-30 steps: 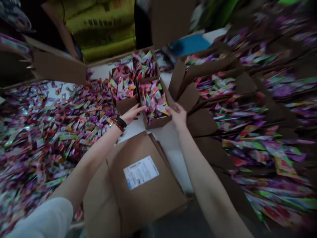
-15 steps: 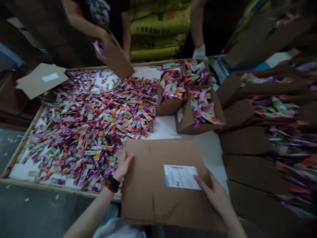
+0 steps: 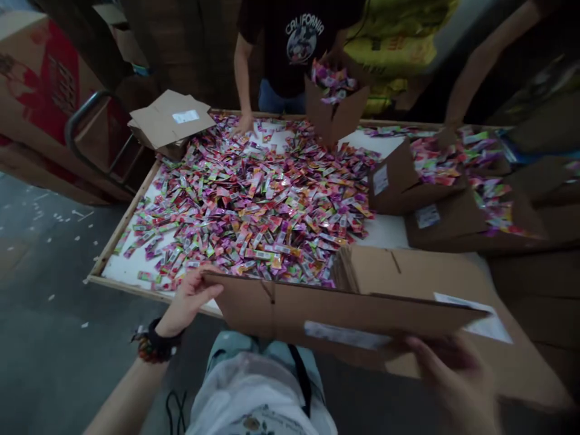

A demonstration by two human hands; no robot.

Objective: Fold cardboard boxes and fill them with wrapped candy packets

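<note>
A flat, folded cardboard box with a white label is tilted up in front of my body. My left hand pinches its left corner, thumb on the near face. At its right end is my right hand, blurred, with fingers closed around the cardboard near the label. Behind it, a stack of flat cardboard boxes rests on the table's near right part. Small colourful wrapped packets lie in a broad heap beyond my left hand.
A wooden-edged table holds the heap. Filled open boxes stand at right. Across the table, a person's hand touches packets beside a held box. More flat cardboard lies at the far left corner, near a cart handle.
The flat box has come up off the stack and tilted, its top edge towards me; more of the stack shows. My view has swung left. The co-worker's box has turned upright, packets showing inside.
</note>
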